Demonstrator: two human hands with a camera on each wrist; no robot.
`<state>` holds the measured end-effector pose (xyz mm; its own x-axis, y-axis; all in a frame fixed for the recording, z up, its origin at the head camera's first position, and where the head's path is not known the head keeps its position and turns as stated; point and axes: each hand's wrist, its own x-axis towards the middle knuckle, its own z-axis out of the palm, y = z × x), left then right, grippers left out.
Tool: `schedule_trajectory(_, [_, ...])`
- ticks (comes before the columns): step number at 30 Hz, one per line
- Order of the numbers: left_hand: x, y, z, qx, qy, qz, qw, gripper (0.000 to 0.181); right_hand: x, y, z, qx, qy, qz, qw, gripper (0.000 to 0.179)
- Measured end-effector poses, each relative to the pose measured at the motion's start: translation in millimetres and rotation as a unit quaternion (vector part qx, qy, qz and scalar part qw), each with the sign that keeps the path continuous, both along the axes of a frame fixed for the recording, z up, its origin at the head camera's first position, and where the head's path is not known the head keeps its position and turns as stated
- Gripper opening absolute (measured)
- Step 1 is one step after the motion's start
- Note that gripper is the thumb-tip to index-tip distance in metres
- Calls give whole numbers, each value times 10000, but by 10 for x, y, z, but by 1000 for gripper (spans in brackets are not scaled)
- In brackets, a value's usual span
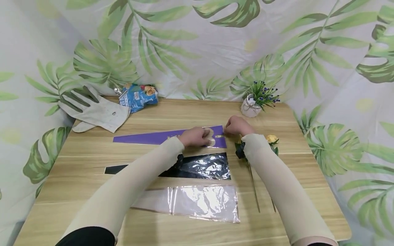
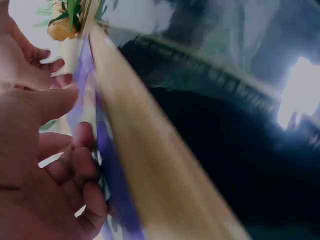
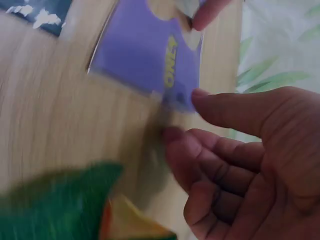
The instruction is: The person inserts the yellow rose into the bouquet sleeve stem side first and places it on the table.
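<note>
A long, tapering purple flower sleeve (image 1: 147, 137) with gold lettering lies flat, its wide end to the right. Over its pale cut-out window my left hand (image 1: 195, 136) rests, fingers loosely bent and thumb apart from them in the left wrist view. My right hand (image 1: 239, 125) is at the sleeve's wide end. In the right wrist view its thumb (image 3: 225, 109) is right at the corner of the purple sleeve (image 3: 130, 55), with a gap to the bent index finger. A black sleeve (image 1: 206, 167) and a clear sleeve (image 1: 203, 201) lie nearer, partly under my left arm.
Beneath my right forearm lie long-stemmed flowers, one a yellow rose (image 1: 272, 139); a stem (image 1: 253, 188) points toward me. Work gloves (image 1: 98, 111) and a blue packet (image 1: 140, 97) sit back left. A small potted plant (image 1: 250, 106) stands at the back right of the wooden table (image 1: 184, 106).
</note>
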<state>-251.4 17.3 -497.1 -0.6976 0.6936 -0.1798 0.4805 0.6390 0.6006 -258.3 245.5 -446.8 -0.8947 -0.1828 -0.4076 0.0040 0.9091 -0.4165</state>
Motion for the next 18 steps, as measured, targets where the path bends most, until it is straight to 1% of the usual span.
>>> schedule_trajectory(1, [15, -3, -10, -147, 25, -79, 9999, 27, -15, -7, -29, -124, -98, -78, 9998, 28])
schedule_trajectory(2, [25, -5, -12, -236, -13, -116, 9997, 27, -23, -14, -50, -265, -140, -153, 9994, 25])
schedule_trajectory(3, [35, -7, -9, -274, -26, -83, 9996, 26, -26, -19, -67, -393, -156, -209, 9989, 22])
schedule_trajectory(7, [38, 1, 0, -206, -66, 7, 9998, 25, -40, 16, -85, -809, -214, -499, 9952, 20])
schedule_trajectory(9, [46, -8, -8, -215, -125, 22, 9997, 26, -44, 37, -100, -962, -351, -627, 9928, 23])
schedule_trajectory(11, [61, -22, -22, -239, -95, 39, 9997, 35, -52, 52, -119, -1237, -575, -811, 9873, 26])
schedule_trajectory(14, [80, -39, -37, -239, -7, 64, 9997, 55, -44, 54, -119, -1631, -831, -1012, 9779, 32])
schedule_trajectory(16, [86, -49, -45, -239, 83, 86, 9996, 64, -24, 46, -114, -1871, -909, -1148, 9714, 33])
schedule_trajectory(18, [84, -59, -54, -240, 99, 82, 9996, 65, 14, 29, -99, -1927, -852, -1114, 9712, 33])
